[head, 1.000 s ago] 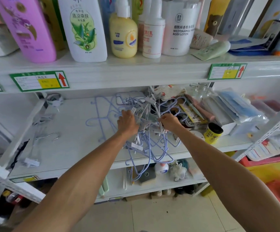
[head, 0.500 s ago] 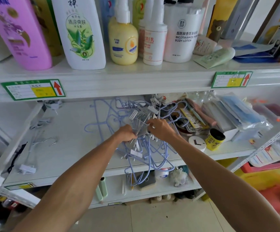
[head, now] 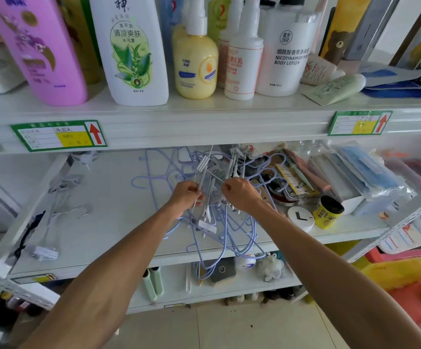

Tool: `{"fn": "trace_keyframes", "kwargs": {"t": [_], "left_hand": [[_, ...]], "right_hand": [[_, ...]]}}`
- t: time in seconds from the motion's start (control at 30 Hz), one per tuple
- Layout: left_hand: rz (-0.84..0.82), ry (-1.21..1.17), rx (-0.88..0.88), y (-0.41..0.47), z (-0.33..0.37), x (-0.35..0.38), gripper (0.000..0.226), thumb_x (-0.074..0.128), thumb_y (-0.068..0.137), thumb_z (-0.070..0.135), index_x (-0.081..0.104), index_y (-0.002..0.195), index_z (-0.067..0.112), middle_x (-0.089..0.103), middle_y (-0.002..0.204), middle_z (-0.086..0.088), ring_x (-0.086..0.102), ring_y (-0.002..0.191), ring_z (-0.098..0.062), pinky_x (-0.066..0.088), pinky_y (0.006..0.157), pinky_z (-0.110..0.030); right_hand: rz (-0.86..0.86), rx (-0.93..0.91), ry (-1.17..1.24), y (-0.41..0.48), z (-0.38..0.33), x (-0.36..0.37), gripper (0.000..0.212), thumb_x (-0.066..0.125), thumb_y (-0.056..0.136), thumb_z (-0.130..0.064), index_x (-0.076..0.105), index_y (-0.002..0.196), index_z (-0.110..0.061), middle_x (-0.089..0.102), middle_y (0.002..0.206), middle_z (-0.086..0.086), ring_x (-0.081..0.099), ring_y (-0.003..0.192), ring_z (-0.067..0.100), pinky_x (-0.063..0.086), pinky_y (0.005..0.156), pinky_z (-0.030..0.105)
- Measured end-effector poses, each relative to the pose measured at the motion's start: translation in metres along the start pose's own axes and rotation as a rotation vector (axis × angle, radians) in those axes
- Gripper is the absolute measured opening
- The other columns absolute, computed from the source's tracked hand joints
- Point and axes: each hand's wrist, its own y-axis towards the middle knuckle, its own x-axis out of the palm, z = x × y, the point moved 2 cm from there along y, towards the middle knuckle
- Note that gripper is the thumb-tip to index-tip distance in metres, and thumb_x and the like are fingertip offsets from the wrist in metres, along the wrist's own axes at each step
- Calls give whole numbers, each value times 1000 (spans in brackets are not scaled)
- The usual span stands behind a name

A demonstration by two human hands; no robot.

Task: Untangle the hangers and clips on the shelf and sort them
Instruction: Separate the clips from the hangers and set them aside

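Observation:
A tangle of lilac wire hangers [head: 232, 235] with white clips lies on the middle shelf [head: 108, 222] and droops over its front edge. My left hand [head: 186, 195] is shut on a thin metal rod with a white clip [head: 202, 164] at its top. My right hand [head: 239, 193] grips another white clip bar [head: 232, 162] in the same tangle. Both hands are close together above the pile. More lilac hangers [head: 151, 172] lie flat behind. At the shelf's left sit a single metal hook hanger [head: 77, 210] and a loose white clip [head: 44, 253].
Right of the tangle stand a yellow jar with black lid [head: 326, 212], a white round lid [head: 301, 217], a pink hairbrush [head: 302, 170] and bagged goods [head: 365, 170]. Lotion bottles [head: 195, 61] fill the upper shelf. A lower shelf holds small items [head: 223, 272].
The camera has tilted and come nearer. My hands have drawn closer together and lifted clip bars upright out of the tangle.

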Motion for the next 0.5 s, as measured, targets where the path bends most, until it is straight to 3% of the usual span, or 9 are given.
{"fn": "trace_keyframes", "kwargs": {"t": [0.07, 0.13, 0.2, 0.27, 0.37, 0.5], "left_hand": [[-81, 12, -40, -1, -3, -4, 28, 55, 85, -19, 59, 103, 1, 69, 86, -16, 71, 80, -28, 61, 73, -44], [-128, 30, -53, -5, 2, -5, 34, 60, 80, -22, 56, 103, 3, 71, 91, -18, 72, 88, -34, 59, 80, -51], [-133, 19, -31, -8, 7, -4, 34, 69, 76, -18, 56, 98, 5, 72, 97, -22, 72, 93, -38, 58, 83, -54], [-138, -16, -3, -11, 8, -3, 30, 69, 78, -14, 57, 97, 5, 72, 100, -24, 72, 94, -38, 57, 84, -56], [-161, -17, 22, -10, 2, -8, 23, 62, 86, -11, 56, 105, 1, 74, 98, -19, 74, 90, -33, 57, 85, -56], [-147, 72, -3, -5, 3, -9, 18, 60, 90, -6, 55, 103, 5, 76, 96, -13, 75, 87, -23, 57, 80, -48]], "right_hand": [[-13, 31, -4, 2, -6, 0, 27, 44, 91, -25, 59, 72, -15, 64, 77, 3, 63, 68, 23, 59, 61, 40], [-11, 31, 22, 5, -15, 1, 17, 54, 92, -29, 66, 99, -18, 67, 97, 3, 66, 83, 23, 59, 71, 41], [0, 21, 22, 13, -27, 4, 36, 66, 90, -32, 57, 122, -18, 59, 117, 5, 63, 97, 25, 56, 80, 41], [11, 81, -17, 22, -38, 8, 49, 69, 90, -31, 46, 130, -16, 48, 124, 7, 59, 96, 27, 54, 77, 41], [51, 150, -62, 33, -43, 10, 13, 54, 98, -20, 60, 108, -14, 62, 110, 8, 60, 73, 21, 53, 63, 34], [196, 123, 16, 42, -34, 2, 27, 42, 99, -16, 61, 81, -13, 67, 74, 10, 65, 60, 28, 59, 57, 39]]}}
